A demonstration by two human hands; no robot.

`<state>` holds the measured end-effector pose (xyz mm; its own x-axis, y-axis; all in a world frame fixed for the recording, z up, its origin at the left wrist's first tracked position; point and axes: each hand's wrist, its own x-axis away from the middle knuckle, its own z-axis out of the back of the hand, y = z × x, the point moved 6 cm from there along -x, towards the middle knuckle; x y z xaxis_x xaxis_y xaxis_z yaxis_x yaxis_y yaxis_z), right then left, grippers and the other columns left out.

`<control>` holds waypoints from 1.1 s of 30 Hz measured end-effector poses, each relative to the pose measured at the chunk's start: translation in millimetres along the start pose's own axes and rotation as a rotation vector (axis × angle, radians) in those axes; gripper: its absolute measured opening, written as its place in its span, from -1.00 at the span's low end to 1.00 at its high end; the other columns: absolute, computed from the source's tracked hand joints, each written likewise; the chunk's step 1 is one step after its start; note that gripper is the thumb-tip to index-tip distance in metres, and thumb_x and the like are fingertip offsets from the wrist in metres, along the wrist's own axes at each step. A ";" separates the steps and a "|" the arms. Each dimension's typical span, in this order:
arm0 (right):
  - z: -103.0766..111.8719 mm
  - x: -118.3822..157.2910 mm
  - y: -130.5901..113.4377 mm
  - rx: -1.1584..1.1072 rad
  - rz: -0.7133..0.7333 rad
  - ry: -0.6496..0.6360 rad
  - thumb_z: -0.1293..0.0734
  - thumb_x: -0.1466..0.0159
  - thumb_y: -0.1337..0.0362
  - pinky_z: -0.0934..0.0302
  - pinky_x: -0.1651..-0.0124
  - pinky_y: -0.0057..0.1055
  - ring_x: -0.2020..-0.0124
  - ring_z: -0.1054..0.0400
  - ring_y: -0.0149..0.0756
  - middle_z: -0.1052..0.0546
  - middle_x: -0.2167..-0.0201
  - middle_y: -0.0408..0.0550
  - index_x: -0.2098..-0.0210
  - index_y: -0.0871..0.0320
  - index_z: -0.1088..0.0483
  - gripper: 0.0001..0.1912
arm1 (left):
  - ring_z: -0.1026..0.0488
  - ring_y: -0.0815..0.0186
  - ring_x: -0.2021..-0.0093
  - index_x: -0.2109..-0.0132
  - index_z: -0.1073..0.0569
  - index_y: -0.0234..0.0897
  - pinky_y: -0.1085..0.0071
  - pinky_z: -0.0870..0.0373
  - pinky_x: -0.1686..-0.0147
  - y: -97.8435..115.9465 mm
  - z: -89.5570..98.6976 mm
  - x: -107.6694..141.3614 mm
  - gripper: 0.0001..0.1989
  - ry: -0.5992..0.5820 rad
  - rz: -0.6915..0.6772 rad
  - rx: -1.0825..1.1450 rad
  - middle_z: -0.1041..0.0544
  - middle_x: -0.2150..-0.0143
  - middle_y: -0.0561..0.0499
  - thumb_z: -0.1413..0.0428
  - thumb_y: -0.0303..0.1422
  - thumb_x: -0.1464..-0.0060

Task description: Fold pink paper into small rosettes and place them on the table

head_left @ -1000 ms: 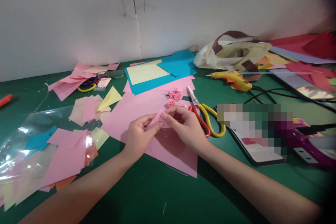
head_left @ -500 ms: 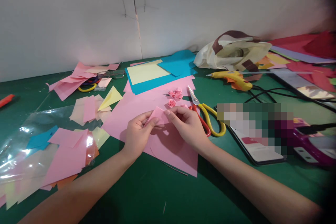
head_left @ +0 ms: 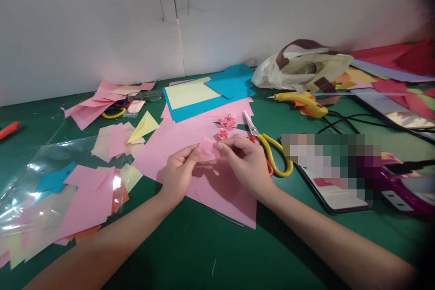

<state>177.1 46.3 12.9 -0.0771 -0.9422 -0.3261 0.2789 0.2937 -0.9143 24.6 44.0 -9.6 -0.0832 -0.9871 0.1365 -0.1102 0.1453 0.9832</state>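
Between my two hands is a small piece of pink paper (head_left: 207, 150), held above a large pink sheet (head_left: 234, 204). My left hand (head_left: 180, 167) pinches its left edge with thumb and fingers. At the opposite edge, my right hand (head_left: 246, 158) grips it the same way. Just beyond my fingers lie small pink paper roses (head_left: 223, 133) on the sheet. Scissors (head_left: 268, 147) with red and yellow handles rest right beside my right hand, one handle partly hidden by it.
Left, a clear plastic bag (head_left: 27, 186) holds coloured paper pieces. Blue sheets (head_left: 234, 81) lie at the back. A yellow glue gun (head_left: 302, 102), a cloth bag (head_left: 268, 72), a phone (head_left: 340, 195) and black cables (head_left: 360, 114) occupy the right side of the green table (head_left: 170, 258).
The pink paper has turned so its face lies flatter between my hands. My left thumb has shifted to its left edge; my right fingers have moved slightly.
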 end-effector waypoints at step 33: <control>0.6 2.0 1.6 -0.069 -0.082 -0.018 -0.35 -0.17 0.14 -0.20 0.50 -0.41 0.51 -0.33 -0.33 -0.53 0.57 -0.10 0.42 0.11 -0.58 -0.79 | -0.53 0.30 0.62 -0.07 -0.44 -0.39 0.49 -0.44 0.65 1.6 -11.5 8.6 -0.51 -0.198 0.045 -0.134 -0.59 0.55 -0.07 0.03 -0.11 -0.18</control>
<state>177.9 44.8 10.9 -0.0792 -0.9661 -0.2457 0.2060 0.2253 -0.9523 35.1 35.0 -5.5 -0.2792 -0.9456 0.1668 0.0294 0.1652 0.9858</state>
